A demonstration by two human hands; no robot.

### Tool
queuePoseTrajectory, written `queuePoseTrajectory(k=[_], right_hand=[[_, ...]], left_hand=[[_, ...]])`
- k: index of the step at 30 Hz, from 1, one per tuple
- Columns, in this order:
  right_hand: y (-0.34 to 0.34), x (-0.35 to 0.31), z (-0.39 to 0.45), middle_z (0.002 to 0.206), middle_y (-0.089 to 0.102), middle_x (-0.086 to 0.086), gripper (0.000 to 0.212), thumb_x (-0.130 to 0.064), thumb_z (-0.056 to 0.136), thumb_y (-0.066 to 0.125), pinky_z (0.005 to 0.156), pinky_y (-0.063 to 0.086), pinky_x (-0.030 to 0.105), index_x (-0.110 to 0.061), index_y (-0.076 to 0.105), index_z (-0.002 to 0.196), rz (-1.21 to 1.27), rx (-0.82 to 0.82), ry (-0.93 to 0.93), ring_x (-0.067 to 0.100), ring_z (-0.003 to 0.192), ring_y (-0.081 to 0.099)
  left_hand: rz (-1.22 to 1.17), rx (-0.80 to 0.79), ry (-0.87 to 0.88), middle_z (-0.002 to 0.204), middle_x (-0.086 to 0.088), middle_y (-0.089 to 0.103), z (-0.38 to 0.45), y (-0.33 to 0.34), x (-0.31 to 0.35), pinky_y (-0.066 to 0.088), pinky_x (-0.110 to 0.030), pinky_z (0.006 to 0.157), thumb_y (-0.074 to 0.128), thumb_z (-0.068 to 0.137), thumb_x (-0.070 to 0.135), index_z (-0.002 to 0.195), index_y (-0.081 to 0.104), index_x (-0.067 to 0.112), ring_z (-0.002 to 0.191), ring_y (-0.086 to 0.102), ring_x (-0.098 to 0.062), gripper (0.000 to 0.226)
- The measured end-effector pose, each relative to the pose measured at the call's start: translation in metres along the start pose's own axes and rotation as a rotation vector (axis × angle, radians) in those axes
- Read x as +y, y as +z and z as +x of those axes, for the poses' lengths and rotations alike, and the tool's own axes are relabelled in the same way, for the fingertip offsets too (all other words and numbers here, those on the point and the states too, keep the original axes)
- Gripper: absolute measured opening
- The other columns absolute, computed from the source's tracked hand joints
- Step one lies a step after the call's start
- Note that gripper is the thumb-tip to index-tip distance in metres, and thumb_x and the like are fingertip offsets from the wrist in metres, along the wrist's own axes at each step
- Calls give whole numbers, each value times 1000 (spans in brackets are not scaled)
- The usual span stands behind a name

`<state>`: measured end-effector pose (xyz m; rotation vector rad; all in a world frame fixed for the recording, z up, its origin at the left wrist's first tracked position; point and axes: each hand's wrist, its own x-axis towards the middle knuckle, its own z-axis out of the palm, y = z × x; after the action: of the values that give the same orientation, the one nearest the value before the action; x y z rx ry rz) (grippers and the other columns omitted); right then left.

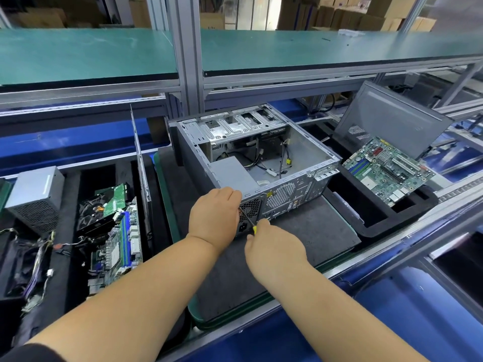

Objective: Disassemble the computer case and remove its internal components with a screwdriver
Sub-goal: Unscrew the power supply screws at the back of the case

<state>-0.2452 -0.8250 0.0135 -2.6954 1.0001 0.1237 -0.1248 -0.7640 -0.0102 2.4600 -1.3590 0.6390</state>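
Both forearms reach in from the bottom edge toward the computer case (261,163), which sits open-side-up on a dark grey mat (300,231) on the desk. Right hand (274,246) is curled around a screwdriver (249,222) with a yellow-and-black handle, just in front of the case's rear panel; the thin shaft angles up and left to the panel near the power supply's vent grille. Left hand (214,215) rests on the near left corner of the case, fingers bent over the top edge right by the power supply (232,176), which is in that near-left corner inside the case. Can't really tell how firmly it grips.

Inside the case there are loose black and yellow cables (282,158), and the drive cage (240,124) at the far end.

Right of the case, a green motherboard (386,168) lies tilted in a black foam tray (371,226), with the grey side panel (392,118) leaning behind it. Left of the case, another tray holds a second power supply (36,197), another motherboard (120,244), a graphics card (99,212) and a tangle of wires (31,265).
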Motion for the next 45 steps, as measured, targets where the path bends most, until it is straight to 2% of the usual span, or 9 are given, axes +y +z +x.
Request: queuePoseTrajectory(k=[5,11,18,22,26,31,38,41,45], right_hand=[[-6,28,-4,81,61,2,12,-22,98,41,59,40,35,-13,48,94,466,-129,18,20,66,50],[0,41,1,76,73,9,33,-25,102,50,55,42,21,-4,71,86,1468,-445,480,7,48,50],[14,42,2,73,70,8,27,-25,98,56,35,27,18,-4,68,87,1671,-478,555,7,35,30],[16,39,4,63,56,2,25,-23,101,53,38,21,21,-5,64,88,1549,-383,488,8,35,24],[16,37,1,72,55,7,20,-24,99,53,46,22,25,-9,56,86,1224,-179,311,13,41,28],[17,34,-8,72,54,-7,22,-37,96,54,49,30,29,-27,43,79,648,78,96,12,57,47],[17,25,-15,88,43,-11,23,-32,97,52,54,28,33,-27,31,89,314,283,-59,18,68,42],[17,22,-18,94,49,-6,20,-29,93,59,52,27,31,-23,41,98,153,382,-125,22,64,45],[17,18,-19,71,56,6,39,-6,52,89,41,24,27,-11,64,82,-41,522,-204,26,40,47]], left_hand=[[0,-5,-1,69,0,60,0,-1,0,34,-28,48,80,66,13,76,64,15,60,57,-24,19],[-19,-38,-29,76,0,62,-1,0,0,41,-33,52,73,76,15,84,65,16,67,58,-24,11],[-52,-81,-48,86,-1,63,-2,1,-1,43,-35,58,63,86,17,93,65,15,76,59,-25,8],[-58,-97,-59,92,0,64,-2,2,-1,43,-35,63,61,88,19,99,65,16,82,59,-24,12],[-68,-106,-68,94,0,65,-2,2,-1,45,-36,64,61,88,20,101,65,16,84,60,-25,14],[-81,-119,-74,94,0,64,-1,2,-2,47,-36,64,60,88,20,100,65,16,84,60,-24,14],[-85,-107,-68,89,-1,65,-1,1,-2,45,-36,60,65,85,19,96,66,15,79,60,-25,12],[-85,-97,-63,86,-1,65,-1,1,-1,46,-35,57,68,82,17,93,67,14,76,60,-25,11],[-84,-91,-62,88,-2,66,-1,0,0,46,-35,58,68,83,17,94,67,14,77,61,-26,12]])
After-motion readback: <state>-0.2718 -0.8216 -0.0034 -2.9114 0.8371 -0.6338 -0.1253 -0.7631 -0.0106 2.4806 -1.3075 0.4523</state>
